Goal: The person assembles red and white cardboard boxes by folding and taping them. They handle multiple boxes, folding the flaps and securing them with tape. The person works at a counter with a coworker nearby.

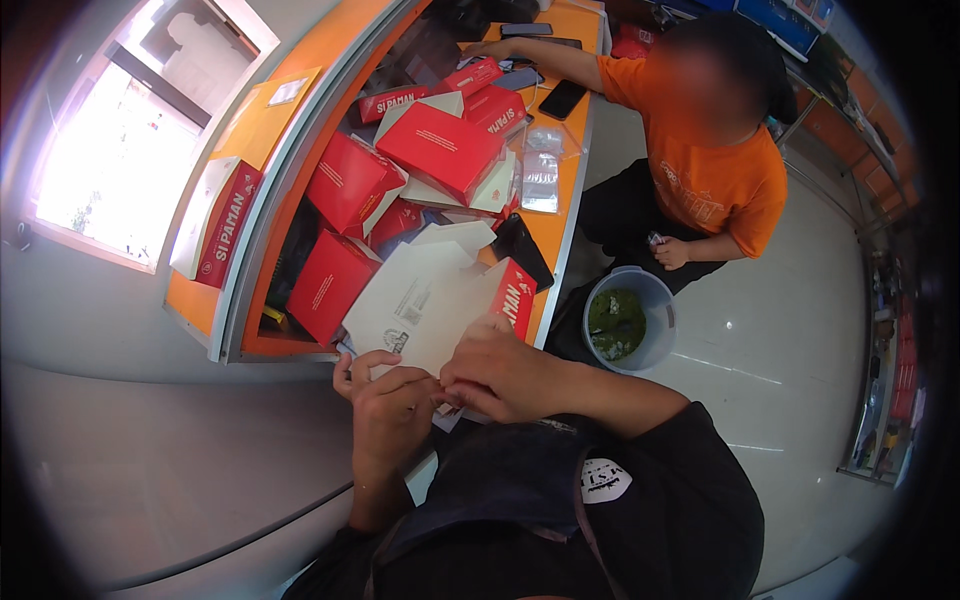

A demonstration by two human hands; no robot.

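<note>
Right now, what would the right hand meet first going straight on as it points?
Likely the left hand, just ahead of the right hand's fingers; whether the two touch is unclear from this view.

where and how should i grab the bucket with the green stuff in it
Probably by the rim, coming down from above and from the right. The bucket is round and open-topped, so its edge is exposed; I can't make out a handle. The co-worker's dark trousers crowd its left side, while floor lies to its right.
</note>
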